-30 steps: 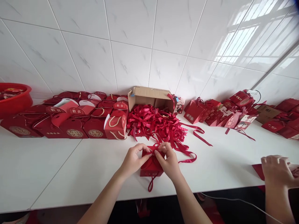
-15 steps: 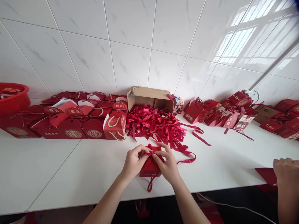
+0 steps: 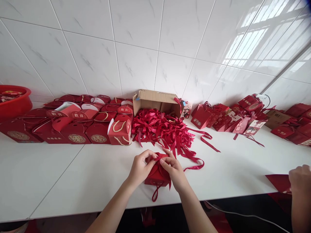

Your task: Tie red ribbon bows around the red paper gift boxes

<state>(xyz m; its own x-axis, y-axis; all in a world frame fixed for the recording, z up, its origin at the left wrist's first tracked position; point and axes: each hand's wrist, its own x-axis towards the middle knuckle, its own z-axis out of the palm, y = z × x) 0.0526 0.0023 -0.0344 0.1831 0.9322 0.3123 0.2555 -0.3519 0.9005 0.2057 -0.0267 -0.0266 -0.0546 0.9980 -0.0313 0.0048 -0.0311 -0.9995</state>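
A small red gift box (image 3: 156,176) stands on the white table in front of me, its top flaps folded together. Above its top, my left hand (image 3: 143,164) pinches a red ribbon (image 3: 157,158) between thumb and index finger. My right hand (image 3: 173,167) pinches the same ribbon from the other side, fingers meeting near the middle; the knot itself is partly covered. A dark red cord loop (image 3: 155,194) hangs from the box's front onto the table. Behind the box lies a heap of red satin ribbons (image 3: 162,127), spilling from an open cardboard carton (image 3: 155,95).
Rows of red gift boxes (image 3: 75,131) stand at left, with a red basin (image 3: 17,105) beyond them. More red boxes (image 3: 218,118) sit at the back right. Another person's hand (image 3: 301,181) holds red card at the right edge. A tiled wall (image 3: 136,61) closes the back.
The box has turned slightly between my hands, and a ribbon tail now hangs at its right front. My fingers shifted a little at the ribbon. The other person's hand moved right.
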